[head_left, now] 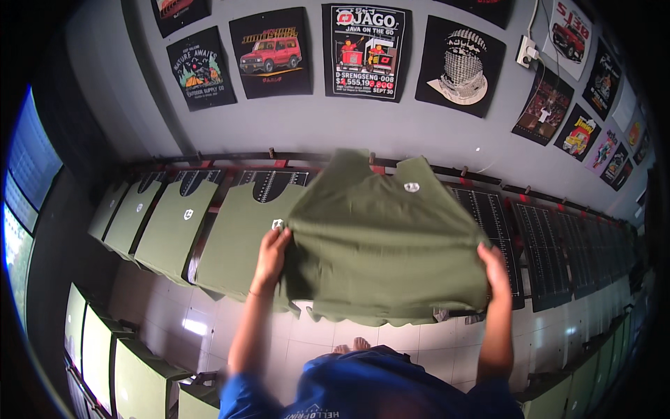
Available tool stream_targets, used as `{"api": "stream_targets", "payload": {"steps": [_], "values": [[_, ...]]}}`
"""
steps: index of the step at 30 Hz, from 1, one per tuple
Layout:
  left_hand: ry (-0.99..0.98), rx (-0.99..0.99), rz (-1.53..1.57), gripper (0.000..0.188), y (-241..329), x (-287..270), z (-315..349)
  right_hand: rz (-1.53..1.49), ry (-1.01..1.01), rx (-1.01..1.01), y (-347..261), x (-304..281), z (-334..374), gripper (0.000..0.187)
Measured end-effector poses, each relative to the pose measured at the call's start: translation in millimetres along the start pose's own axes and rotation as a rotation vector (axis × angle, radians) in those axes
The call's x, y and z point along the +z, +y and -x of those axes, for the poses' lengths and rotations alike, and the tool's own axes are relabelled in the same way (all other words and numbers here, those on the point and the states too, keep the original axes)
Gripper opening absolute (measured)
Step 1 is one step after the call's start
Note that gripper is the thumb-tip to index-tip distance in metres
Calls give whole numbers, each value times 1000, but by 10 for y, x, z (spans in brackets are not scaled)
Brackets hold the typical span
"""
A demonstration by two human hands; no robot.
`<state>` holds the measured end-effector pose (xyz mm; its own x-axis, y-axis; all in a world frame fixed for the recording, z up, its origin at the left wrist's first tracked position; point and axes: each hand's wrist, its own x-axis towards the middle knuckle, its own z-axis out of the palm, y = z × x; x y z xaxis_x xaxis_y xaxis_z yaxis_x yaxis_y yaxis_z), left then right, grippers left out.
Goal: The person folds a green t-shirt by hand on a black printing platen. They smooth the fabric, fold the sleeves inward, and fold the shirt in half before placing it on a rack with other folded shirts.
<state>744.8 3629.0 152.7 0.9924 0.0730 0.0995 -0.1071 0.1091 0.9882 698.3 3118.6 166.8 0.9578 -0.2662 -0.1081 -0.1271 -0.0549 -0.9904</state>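
Observation:
Stretched between both hands is an olive-green shirt panel (384,244), with a neck cutout at its far edge and a small white emblem near the right shoulder. My left hand (272,253) pinches its left side, while my right hand (494,267) grips the right side, slightly blurred. Creases run across the cloth from one hand to the other. The panel spreads over the row of boards and hides those behind it. Just left of it, another green shirt panel (241,234) lies on a board, its white emblem close to my left fingers.
More green panels (178,223) cover the boards farther left. Bare black boards with white ruled markings (544,244) continue to the right. A dark rail (230,158) runs along the wall behind. Other rows with green panels (139,370) stand at lower left and lower right. Tiled floor (335,325) lies between.

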Motion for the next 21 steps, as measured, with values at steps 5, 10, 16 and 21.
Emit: {"api": "stream_targets", "payload": {"steps": [5,10,16,21], "values": [[139,-415,40,30,-1367,-39,772,-302,-34,328,1659,92,511,34],[147,-459,99,39,-2017,-330,1240,-419,-139,356,1969,125,892,36],[93,-541,-33,36,-2060,-430,1656,-383,-217,494,2095,-54,1211,43],[95,-502,-290,43,-2737,-613,1766,-57,-276,621,2314,-91,1163,48]]}}
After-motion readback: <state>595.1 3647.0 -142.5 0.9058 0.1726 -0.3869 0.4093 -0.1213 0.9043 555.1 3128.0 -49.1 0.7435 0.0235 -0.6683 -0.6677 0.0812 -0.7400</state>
